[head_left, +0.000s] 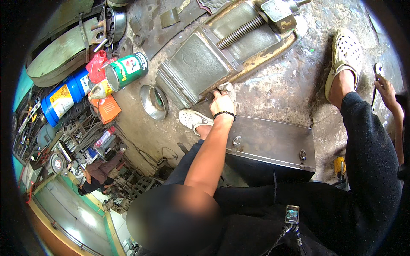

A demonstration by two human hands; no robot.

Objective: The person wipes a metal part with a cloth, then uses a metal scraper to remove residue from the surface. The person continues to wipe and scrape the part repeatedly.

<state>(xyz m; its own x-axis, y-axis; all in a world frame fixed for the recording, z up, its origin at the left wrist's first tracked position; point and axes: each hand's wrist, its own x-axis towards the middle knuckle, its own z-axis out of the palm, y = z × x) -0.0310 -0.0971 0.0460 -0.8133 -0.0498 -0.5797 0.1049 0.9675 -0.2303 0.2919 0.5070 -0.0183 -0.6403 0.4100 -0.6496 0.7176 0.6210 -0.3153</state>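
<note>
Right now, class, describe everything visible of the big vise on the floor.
The vise looks metal, grey with worn yellowish-brown edges. It has a broad flat top plate and an exposed threaded screw running to a block at its far end. It lies slantwise on the stained floor. The left hand, holding a pale cloth, seems to touch its near edge.

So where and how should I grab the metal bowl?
Probably pinch the bowl by its rim, coming from your side: its open mouth faces the camera, exposing that edge, while the green can sits beyond, to the left, and the vise to the right.
</note>
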